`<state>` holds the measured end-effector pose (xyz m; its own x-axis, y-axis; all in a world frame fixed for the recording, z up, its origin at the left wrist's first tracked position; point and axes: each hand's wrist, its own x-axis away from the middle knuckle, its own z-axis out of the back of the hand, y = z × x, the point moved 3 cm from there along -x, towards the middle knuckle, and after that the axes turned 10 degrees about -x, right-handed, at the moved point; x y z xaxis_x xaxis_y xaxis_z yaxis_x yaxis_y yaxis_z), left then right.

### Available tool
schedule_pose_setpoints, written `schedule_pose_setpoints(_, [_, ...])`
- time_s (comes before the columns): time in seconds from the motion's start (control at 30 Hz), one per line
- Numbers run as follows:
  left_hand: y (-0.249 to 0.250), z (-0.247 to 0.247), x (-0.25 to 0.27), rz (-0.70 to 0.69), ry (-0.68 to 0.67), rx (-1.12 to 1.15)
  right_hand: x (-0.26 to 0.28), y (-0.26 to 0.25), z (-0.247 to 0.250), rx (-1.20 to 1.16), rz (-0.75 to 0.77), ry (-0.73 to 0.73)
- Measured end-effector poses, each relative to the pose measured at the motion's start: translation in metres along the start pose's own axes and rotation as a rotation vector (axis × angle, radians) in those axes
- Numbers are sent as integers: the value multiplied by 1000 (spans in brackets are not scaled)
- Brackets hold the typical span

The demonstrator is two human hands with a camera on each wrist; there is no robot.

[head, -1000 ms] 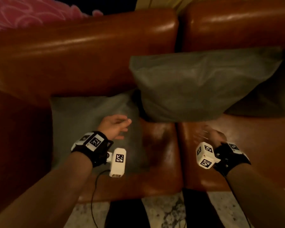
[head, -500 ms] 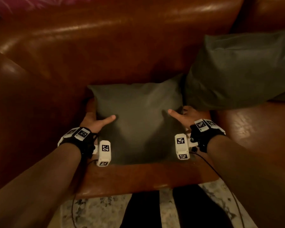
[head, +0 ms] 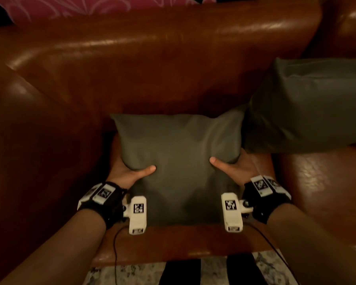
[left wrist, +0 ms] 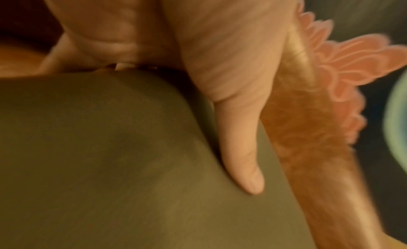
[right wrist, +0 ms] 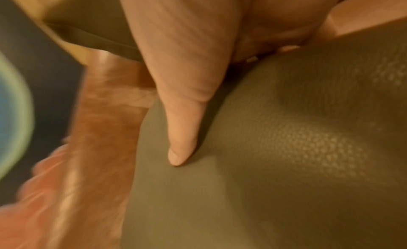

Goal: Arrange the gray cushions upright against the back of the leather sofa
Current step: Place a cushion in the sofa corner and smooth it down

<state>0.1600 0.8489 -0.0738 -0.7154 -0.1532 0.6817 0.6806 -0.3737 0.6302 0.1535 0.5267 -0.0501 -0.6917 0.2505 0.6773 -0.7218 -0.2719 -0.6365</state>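
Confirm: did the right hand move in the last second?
Yes. The right hand left the brown leather seat, crossing left onto the flat gray cushion, gripping its edge.

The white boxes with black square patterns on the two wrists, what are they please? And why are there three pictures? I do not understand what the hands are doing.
No machine works here: a person uses two bare hands. The white boxes are small cameras strapped to each wrist. The large picture comes from a camera on the person's head, looking down; the two blurry close-ups come from the wrist cameras, looking along each thumb.

On the seat of the brown leather sofa lies a flat gray square cushion. The left hand and the right hand grip its two sides, thumbs on top, fingers hidden underneath. A second gray cushion already leans against the sofa back, to the right. A pink patterned fabric shows behind the sofa.
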Motion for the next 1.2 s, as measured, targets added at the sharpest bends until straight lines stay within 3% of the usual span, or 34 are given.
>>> schedule_pose_setpoints(0.13, [9, 9, 24, -126, 176, 64, 16, -17, 12, -70, 179, 43])
schedule_pose_setpoints(0.27, [26, 9, 0, -233, 273, -65, -17, -23, 14, -206, 327, 93])
schedule_pose_setpoints(0.4, [33, -3, -33, -143, 231, -196, -51, -7, 9, -215, 241, 60])
schedule_pose_setpoints(0.6, [24, -4, -24, 15, 259, -282, -50, -4, 9, -88, 95, 72])
schedule_pose_setpoints(0.67, [30, -5, -10, 92, 150, -446, -31, -15, 11, 80, 29, 23])
schedule_pose_setpoints(0.73, [42, -8, 13, 48, 38, -597, -1, -35, 11, 410, 38, -77])
schedule_pose_setpoints(0.8, [62, -10, 34, -130, 27, -680, 26, -61, 8, 681, 251, -114])
schedule_pose_setpoints(0.87, [95, -5, 54, -330, 98, -670, 49, -88, 4, 558, 549, -110])
schedule_pose_setpoints(0.93, [132, 3, 61, -526, 185, -807, 55, -115, 1, 418, 871, -67])
schedule_pose_setpoints(1.0, [165, 8, 53, -592, 199, -1066, 46, -138, -6, 651, 1034, -52])
schedule_pose_setpoints(1.1, [181, 10, 18, -414, 67, -1412, 6, -154, -10, 1126, 753, -94])
schedule_pose_setpoints(1.2, [173, 10, -10, -383, 54, -1500, -25, -151, -11, 1202, 605, -94])
